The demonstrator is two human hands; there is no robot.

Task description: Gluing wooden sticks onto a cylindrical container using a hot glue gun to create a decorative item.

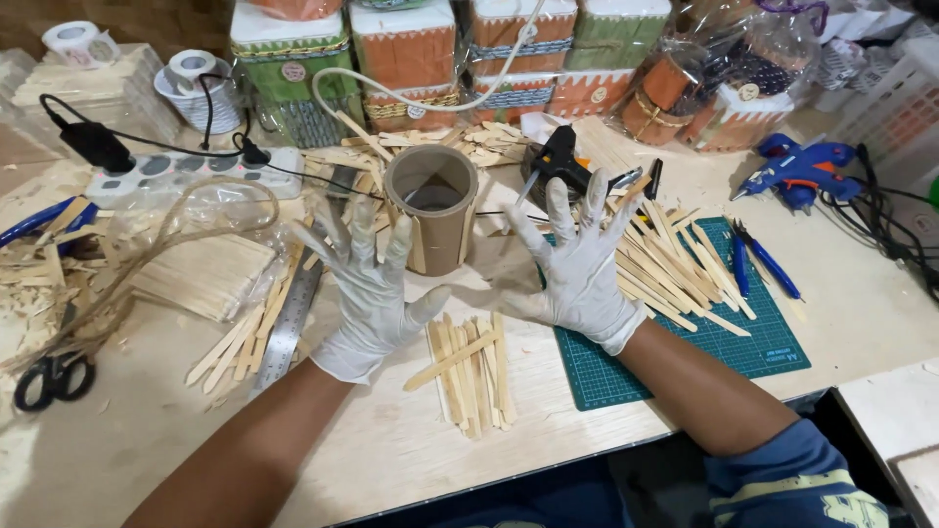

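Note:
Both my hands wear white gloves and are raised over the table with fingers spread, holding nothing. My left hand [367,284] hovers just left of a brown cardboard tube [431,217] that stands upright, partly clad with wooden sticks. My right hand [577,266] is to the tube's right, above the edge of a green cutting mat [753,342]. A small pile of flat wooden sticks [471,370] lies on the table between my wrists. More sticks [680,264] are spread across the mat.
A black glue gun [562,161] lies behind the tube, a blue glue gun [797,168] at the right. A steel ruler [293,315], bagged sticks [201,274], scissors [49,376], twine and a power strip [186,168] sit left. Decorated boxes [401,59] line the back.

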